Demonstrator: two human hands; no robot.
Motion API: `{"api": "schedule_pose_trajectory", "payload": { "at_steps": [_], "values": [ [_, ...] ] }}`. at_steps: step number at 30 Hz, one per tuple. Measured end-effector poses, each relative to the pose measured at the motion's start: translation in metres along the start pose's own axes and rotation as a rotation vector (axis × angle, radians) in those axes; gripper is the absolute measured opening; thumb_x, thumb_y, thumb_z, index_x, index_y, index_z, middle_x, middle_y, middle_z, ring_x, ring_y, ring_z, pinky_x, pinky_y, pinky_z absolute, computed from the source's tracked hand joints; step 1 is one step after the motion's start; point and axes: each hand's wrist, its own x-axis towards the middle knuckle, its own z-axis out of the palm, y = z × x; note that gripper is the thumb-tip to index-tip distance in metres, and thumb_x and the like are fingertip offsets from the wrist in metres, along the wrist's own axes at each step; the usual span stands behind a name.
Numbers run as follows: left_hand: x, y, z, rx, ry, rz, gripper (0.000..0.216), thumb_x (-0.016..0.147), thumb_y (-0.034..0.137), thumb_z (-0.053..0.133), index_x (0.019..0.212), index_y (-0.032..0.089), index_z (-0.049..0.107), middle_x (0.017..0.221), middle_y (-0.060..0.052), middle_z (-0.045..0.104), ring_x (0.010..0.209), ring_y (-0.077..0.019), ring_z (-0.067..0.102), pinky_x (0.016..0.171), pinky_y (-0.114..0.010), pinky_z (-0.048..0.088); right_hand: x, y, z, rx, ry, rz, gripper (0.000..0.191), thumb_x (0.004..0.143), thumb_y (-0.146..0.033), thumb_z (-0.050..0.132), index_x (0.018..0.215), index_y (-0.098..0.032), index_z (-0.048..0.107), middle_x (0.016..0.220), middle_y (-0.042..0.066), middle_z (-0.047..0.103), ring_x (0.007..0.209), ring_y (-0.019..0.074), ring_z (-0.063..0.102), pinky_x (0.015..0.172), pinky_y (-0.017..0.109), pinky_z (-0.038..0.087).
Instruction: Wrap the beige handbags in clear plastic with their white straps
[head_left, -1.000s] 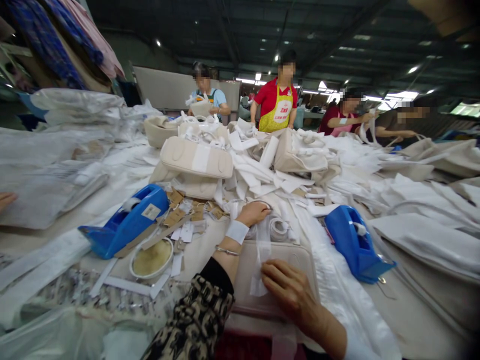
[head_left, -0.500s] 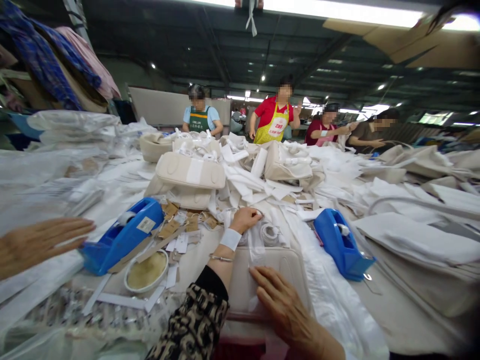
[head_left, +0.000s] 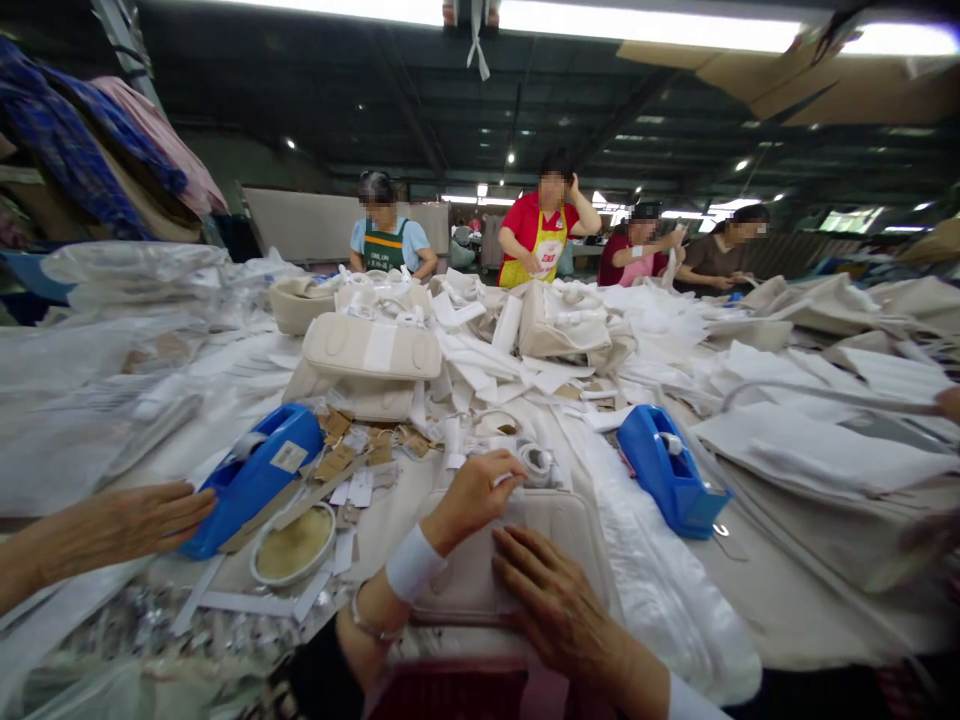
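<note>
As right grip lies flat | left grip pinches white strip | bag smooth, beige

Left hand: one, back uppermost, fingers curled inward; wrist nearly straight; forearm slanting forward and rightward. Right hand: one, palm down, fingers extended, close together; forearm angled forward and leftward. Hands near each other, left farther forward.

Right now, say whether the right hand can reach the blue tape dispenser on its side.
Probably yes: the right hand rests on the beige handbag, with only low plastic sheeting between that bag and the blue tape dispenser.
</note>
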Motion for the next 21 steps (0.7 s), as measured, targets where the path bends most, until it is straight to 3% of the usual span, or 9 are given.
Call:
{"api": "schedule_pose_trajectory", "payload": {
  "at_steps": [3, 6, 9, 13, 17, 21],
  "values": [
    [-0.050, 0.003, 0.006, 0.178, -0.152, 0.126, 0.033, 0.088, 0.009, 0.046, 0.113, 0.017, 0.066, 0.122, -0.009, 0.065, 0.116, -0.0206, 0.058, 0.104, -0.037, 0.045, -0.001, 0.001, 0.004, 0.018, 0.011, 0.008, 0.050, 0.091, -0.023, 0.054, 0.139, -0.011, 0.045, 0.150, 0.013, 0.039, 0.141, 0.0304, 0.028, 0.116, 0.050, 0.034],
    [-0.074, -0.004, 0.009, 0.259, -0.187, 0.214, 0.040, 0.091, 0.009, 0.041, 0.128, 0.015, 0.056, 0.140, -0.011, 0.053, 0.135, -0.0198, 0.043, 0.115, -0.041, 0.035, -0.006, 0.002, 0.004, 0.037, 0.016, 0.026, 0.051, 0.093, -0.024, 0.052, 0.141, -0.013, 0.043, 0.151, 0.014, 0.036, 0.142, 0.0300, 0.026, 0.116, 0.051, 0.033],
    [-0.077, -0.006, 0.009, 0.298, -0.206, 0.239, 0.036, 0.095, 0.020, 0.047, 0.130, 0.017, 0.053, 0.142, -0.010, 0.051, 0.138, -0.0197, 0.039, 0.118, -0.042, 0.032, -0.022, 0.000, -0.003, 0.082, 0.010, 0.030, 0.055, 0.093, -0.021, 0.050, 0.145, -0.015, 0.037, 0.152, 0.014, 0.033, 0.144, 0.0283, 0.024, 0.116, 0.051, 0.033],
    [-0.076, -0.002, 0.007, 0.343, -0.243, 0.248, 0.048, 0.086, 0.035, 0.065, 0.129, 0.017, 0.054, 0.145, -0.013, 0.048, 0.140, -0.0251, 0.037, 0.118, -0.045, 0.029, -0.063, -0.013, -0.006, 0.098, 0.066, 0.074, 0.063, 0.087, -0.004, 0.038, 0.148, -0.013, 0.030, 0.152, 0.014, 0.033, 0.144, 0.0270, 0.023, 0.114, 0.051, 0.036],
    [-0.079, 0.000, 0.006, 0.356, -0.255, 0.260, 0.049, 0.085, 0.036, 0.066, 0.129, 0.018, 0.055, 0.145, -0.014, 0.047, 0.139, -0.0260, 0.037, 0.118, -0.045, 0.029, -0.100, -0.026, 0.018, -0.080, 0.180, 0.078, 0.067, 0.084, 0.004, 0.033, 0.145, -0.022, 0.036, 0.155, 0.014, 0.026, 0.143, 0.0310, 0.024, 0.108, 0.058, 0.041],
    [-0.081, -0.002, 0.008, 0.368, -0.252, 0.276, 0.047, 0.087, 0.035, 0.063, 0.131, 0.020, 0.054, 0.145, -0.014, 0.046, 0.139, -0.0268, 0.037, 0.117, -0.047, 0.029, -0.105, -0.030, 0.044, -0.192, 0.310, 0.067, 0.053, 0.089, 0.002, 0.039, 0.133, -0.025, 0.050, 0.155, 0.014, 0.029, 0.140, 0.0311, 0.032, 0.102, 0.057, 0.045]
  ]
}}
